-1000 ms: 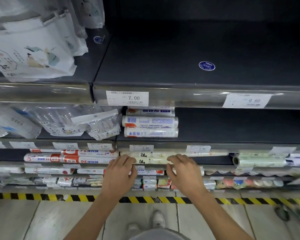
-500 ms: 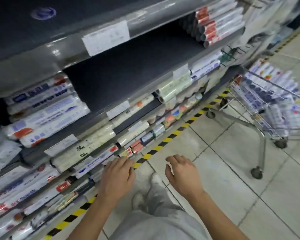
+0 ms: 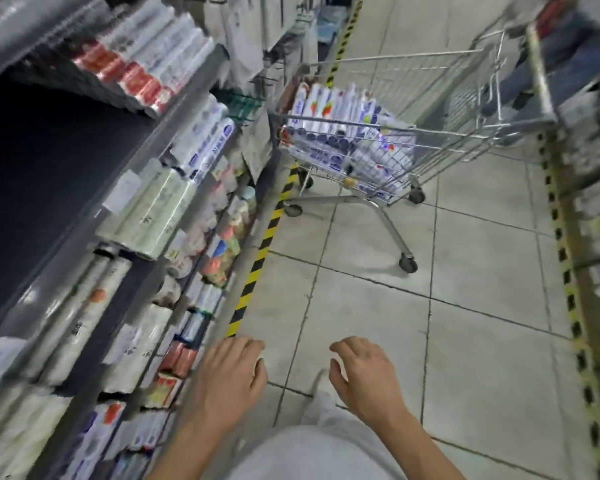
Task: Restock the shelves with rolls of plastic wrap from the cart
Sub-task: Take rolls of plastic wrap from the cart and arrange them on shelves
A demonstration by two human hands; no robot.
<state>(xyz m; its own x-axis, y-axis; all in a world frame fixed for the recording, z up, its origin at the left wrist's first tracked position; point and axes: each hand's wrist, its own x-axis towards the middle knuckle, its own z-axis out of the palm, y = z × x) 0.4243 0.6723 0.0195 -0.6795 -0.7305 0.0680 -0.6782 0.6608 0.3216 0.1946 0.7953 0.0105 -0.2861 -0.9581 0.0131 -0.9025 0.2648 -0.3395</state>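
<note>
A metal shopping cart (image 3: 492, 95) stands ahead on the tiled aisle floor, holding several white and blue rolls of plastic wrap (image 3: 354, 133). The shelves (image 3: 174, 140) run along my left, stocked with more rolls; one dark shelf level is largely bare. My left hand (image 3: 227, 384) and my right hand (image 3: 364, 374) hover low in front of me over the floor, fingers loosely curled, holding nothing. Both are well short of the cart.
A yellow and black striped line (image 3: 257, 251) marks the floor along the shelf base. Another shelving unit (image 3: 596, 188) lines the right side. A person's legs (image 3: 554, 64) show behind the cart. Open tiled floor lies between me and the cart.
My view has swung right from the shelf front to the aisle and cart. Both hands have left the roll on the shelf and now hang over the floor.
</note>
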